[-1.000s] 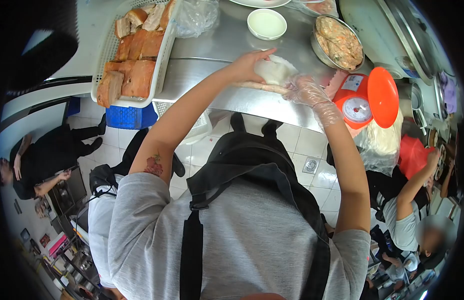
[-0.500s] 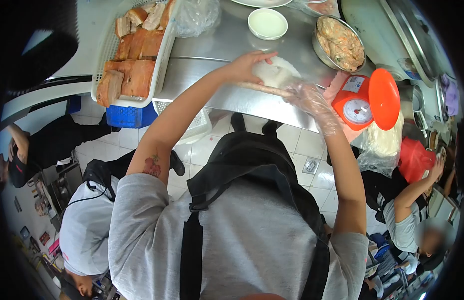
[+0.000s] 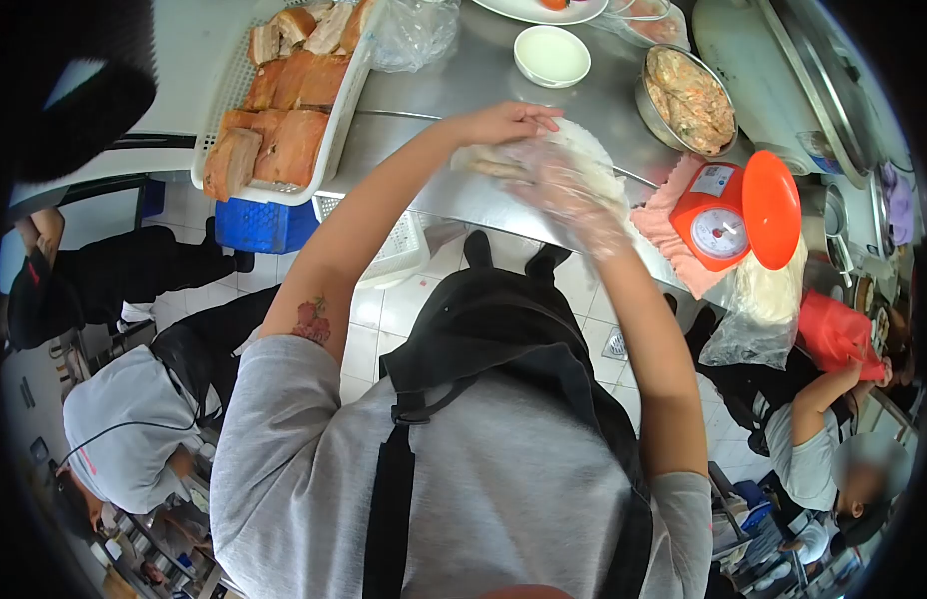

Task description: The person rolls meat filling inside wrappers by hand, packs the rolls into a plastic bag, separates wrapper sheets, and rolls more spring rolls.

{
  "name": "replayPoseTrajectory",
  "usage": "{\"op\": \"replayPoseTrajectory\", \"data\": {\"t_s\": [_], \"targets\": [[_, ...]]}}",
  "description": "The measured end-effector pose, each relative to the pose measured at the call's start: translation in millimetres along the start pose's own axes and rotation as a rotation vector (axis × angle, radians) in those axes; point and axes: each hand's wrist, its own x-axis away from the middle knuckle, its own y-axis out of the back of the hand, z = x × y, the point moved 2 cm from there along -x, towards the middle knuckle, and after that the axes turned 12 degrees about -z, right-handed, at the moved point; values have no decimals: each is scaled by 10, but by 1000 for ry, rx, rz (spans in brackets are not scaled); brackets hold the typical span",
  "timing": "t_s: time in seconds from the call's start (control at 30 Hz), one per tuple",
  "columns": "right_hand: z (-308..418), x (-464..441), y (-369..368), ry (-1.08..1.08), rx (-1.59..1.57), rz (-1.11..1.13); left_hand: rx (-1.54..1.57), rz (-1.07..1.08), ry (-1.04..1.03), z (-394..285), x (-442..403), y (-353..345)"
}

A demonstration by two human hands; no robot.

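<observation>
My left hand (image 3: 513, 123), bare, has its fingers stretched out at the upper left edge of a thin white sheet (image 3: 589, 152). My right hand (image 3: 558, 187) wears a clear plastic glove and lies across the sheet's near left part, pointing left; motion blurs its fingers. A pale, long piece (image 3: 483, 163) shows beneath and left of the gloved fingers, near the counter's front edge. Whether the right hand grips it is unclear. Beyond the sheet stands a white bowl (image 3: 551, 56) of pale liquid. A metal bowl (image 3: 686, 98) of orange-flecked filling sits at the right.
A white basket (image 3: 341, 135) of browned meat blocks stands left on the steel counter (image 3: 404, 100), beside a clear bag (image 3: 414, 35). An orange scale (image 3: 718, 225) rests on a pink cloth (image 3: 661, 222) at right. Co-workers (image 3: 134, 404) are at left and right.
My right hand has moved left across the sheet toward my left hand. The white sheet shows more to the right. At left, a co-worker in grey has shifted leftward.
</observation>
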Motion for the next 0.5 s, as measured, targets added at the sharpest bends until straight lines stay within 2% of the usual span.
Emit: {"op": "replayPoseTrajectory", "data": {"t_s": [0.07, 0.17, 0.3, 0.4, 0.47, 0.5], "targets": [[-15, -169, -413, -27, 46, 9, -19, -4, 62, -83, 28, 39], [43, -152, -557, -43, 105, 10, -60, 1, -17, -105, 73, 13], [156, -106, -575, -87, 103, 16, -20, 14, -72, -14, 54, -6], [41, -147, -579, -84, -50, -8, 1, -21, -74, 58, 15, -34], [-66, -100, -448, -52, 23, 2, -37, -56, -59, 71, 18, -64], [-130, -54, -368, -39, 59, 6, -99, -107, -132, 76, 44, -94]]}}
